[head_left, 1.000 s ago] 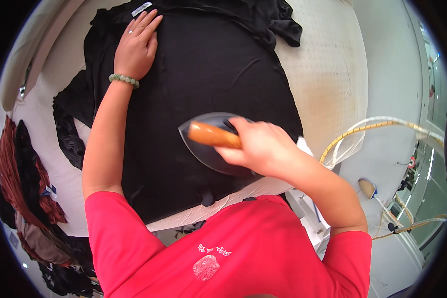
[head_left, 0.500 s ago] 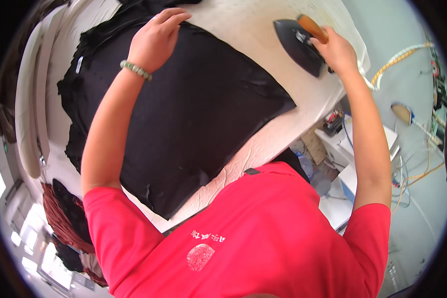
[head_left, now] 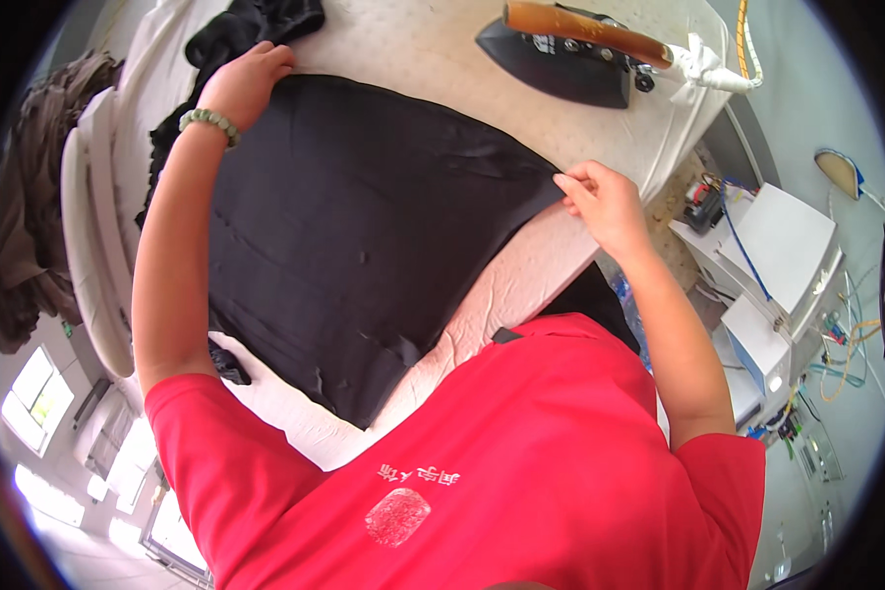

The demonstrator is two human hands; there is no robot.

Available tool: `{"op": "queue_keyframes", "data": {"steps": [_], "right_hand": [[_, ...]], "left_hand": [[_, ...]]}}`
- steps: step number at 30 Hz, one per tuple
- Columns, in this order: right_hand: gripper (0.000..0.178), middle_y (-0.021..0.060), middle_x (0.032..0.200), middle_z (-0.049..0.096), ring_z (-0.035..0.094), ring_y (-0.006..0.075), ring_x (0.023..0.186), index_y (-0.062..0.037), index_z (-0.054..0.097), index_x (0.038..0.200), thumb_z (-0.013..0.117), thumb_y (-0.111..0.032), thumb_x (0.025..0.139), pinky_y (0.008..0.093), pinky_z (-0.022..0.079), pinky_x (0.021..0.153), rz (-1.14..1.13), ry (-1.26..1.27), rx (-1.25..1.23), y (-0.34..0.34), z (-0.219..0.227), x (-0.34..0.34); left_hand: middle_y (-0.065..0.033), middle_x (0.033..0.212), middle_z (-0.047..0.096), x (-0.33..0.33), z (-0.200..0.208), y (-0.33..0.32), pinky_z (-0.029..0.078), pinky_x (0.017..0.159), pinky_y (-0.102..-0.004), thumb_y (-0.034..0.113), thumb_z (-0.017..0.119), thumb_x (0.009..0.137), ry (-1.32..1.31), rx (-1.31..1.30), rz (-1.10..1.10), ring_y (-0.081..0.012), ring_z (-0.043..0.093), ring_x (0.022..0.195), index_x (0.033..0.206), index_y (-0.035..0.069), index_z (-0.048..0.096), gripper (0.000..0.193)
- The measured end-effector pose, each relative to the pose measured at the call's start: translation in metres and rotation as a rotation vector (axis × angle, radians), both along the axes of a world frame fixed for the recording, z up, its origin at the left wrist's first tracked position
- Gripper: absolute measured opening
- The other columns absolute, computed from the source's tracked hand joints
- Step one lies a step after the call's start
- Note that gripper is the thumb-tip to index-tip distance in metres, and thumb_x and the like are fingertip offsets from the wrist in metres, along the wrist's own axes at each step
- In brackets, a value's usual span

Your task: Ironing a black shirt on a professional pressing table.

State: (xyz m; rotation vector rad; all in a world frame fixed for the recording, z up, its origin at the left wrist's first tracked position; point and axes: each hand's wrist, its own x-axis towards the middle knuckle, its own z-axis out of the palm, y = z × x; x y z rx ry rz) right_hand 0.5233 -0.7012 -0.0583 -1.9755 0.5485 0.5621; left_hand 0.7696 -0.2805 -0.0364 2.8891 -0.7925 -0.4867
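Observation:
A black garment (head_left: 334,226) lies spread over a pale padded ironing table (head_left: 413,59). Its right corner is pinched between the thumb and fingers of my right hand (head_left: 608,208). At the garment's far left edge, my left hand (head_left: 246,84) is closed on the cloth, though its fingertips are partly hidden. Beyond my right hand, a dark iron (head_left: 551,71) with a brown wooden handle (head_left: 590,31) rests on the table, touched by neither hand. More bunched black cloth (head_left: 256,28) lies past my left hand.
A white-wrapped cord (head_left: 718,74) runs from the iron off the table's right side. White cabinets (head_left: 782,241) with tubes and cables stand to the right. A long padded arm (head_left: 93,236) flanks the table's left, with brown cloth (head_left: 39,197) hanging beyond it.
My right hand has let go of the iron, which now stands on the table, and has taken the garment's right corner. My left hand has shifted left along the cloth.

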Motion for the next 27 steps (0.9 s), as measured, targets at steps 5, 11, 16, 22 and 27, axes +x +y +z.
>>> {"op": "queue_keyframes", "data": {"steps": [5,11,16,22,27], "right_hand": [[0.018,0.0025,0.079,0.067,0.063,0.0084,0.069,-0.0003,0.069,0.099,0.071,-0.018,0.098,0.0218,0.052,0.063,-0.038,0.048,0.155,-0.007,0.0,0.004],[0.017,0.0024,0.078,0.067,0.062,0.0084,0.067,-0.0007,0.069,0.097,0.071,-0.018,0.097,0.0228,0.051,0.063,-0.038,0.089,0.226,-0.016,-0.002,0.003],[0.015,0.0019,0.079,0.067,0.061,0.0077,0.068,-0.0019,0.068,0.098,0.069,-0.017,0.099,0.0222,0.051,0.062,-0.023,0.128,0.224,-0.018,-0.001,0.011],[0.015,0.0012,0.078,0.066,0.06,0.008,0.065,-0.0021,0.068,0.096,0.068,-0.017,0.098,0.0242,0.051,0.061,0.359,-0.224,0.004,0.021,0.051,-0.004],[0.016,0.0015,0.074,0.064,0.059,0.0079,0.063,-0.0022,0.067,0.092,0.068,-0.017,0.098,0.025,0.051,0.06,0.167,0.288,0.347,0.036,0.059,-0.017]], "left_hand": [[-0.0075,0.1,0.057,0.019,0.011,0.027,0.049,0.086,-0.0348,0.018,0.063,0.099,0.149,-0.051,-0.011,-0.0249,0.062,0.095,0.11,0.008,0.072,0.017],[-0.0042,0.097,0.054,0.018,0.027,0.034,0.047,0.085,-0.0309,0.014,0.069,0.094,0.236,-0.192,0.006,-0.0194,0.059,0.092,0.108,0.008,0.076,0.016],[-0.0035,0.095,0.054,0.008,0.038,0.025,0.047,0.083,-0.0297,0.011,0.071,0.092,0.22,-0.205,0.009,-0.0167,0.058,0.09,0.107,0.007,0.076,0.016],[-0.0027,0.091,0.055,-0.002,0.041,0.03,0.048,0.082,-0.03,0.01,0.071,0.091,0.162,-0.257,0.085,-0.0157,0.058,0.088,0.102,0.006,0.074,0.012],[-0.0063,0.094,0.06,-0.014,0.024,0.035,0.05,0.08,-0.0358,0.02,0.073,0.089,0.059,-0.263,0.16,-0.0251,0.064,0.089,0.097,0.008,0.074,0.015]]}}
